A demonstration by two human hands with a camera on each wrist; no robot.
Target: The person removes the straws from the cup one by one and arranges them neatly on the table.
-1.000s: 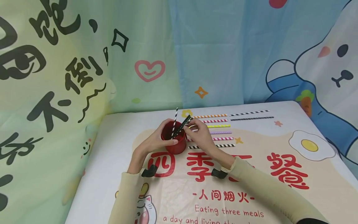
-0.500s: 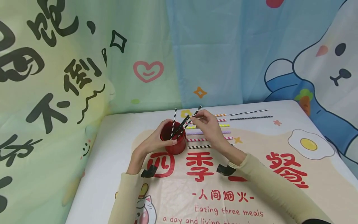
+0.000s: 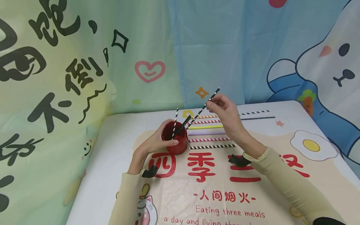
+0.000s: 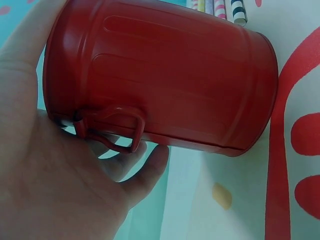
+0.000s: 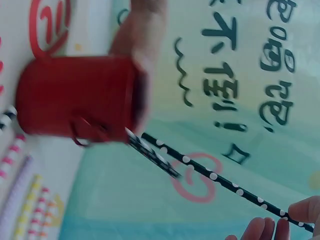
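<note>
My left hand (image 3: 153, 140) grips a small red bucket (image 3: 180, 149) round its side, thumb near the rim. In the left wrist view the bucket (image 4: 170, 70) shows a small side handle (image 4: 112, 127). A black-and-white striped straw (image 3: 175, 118) and black white-dotted straw ends (image 3: 184, 124) stick out of it; how many is hard to tell. Between thumb and fingers, my right hand (image 3: 229, 117) pinches a black straw with white dots (image 3: 201, 110) near its top. That straw slants up to the right, its lower end just outside the bucket's rim, as the right wrist view (image 5: 225, 185) also shows.
Right of the bucket, several paper straws lie in a column: orange-striped (image 3: 206, 117), red-striped (image 3: 205, 122), yellow (image 3: 206, 127), purple (image 3: 208, 133), pink-striped (image 3: 208, 140), black-striped (image 3: 212, 147). Farther right lie a black-striped straw (image 3: 257, 112) and a dark dotted one (image 3: 258, 118). A printed cloth (image 3: 174, 193) covers the table.
My right hand has drawn the dotted black straw up and right, out of the bucket. The left hand and the bucket have stayed in place.
</note>
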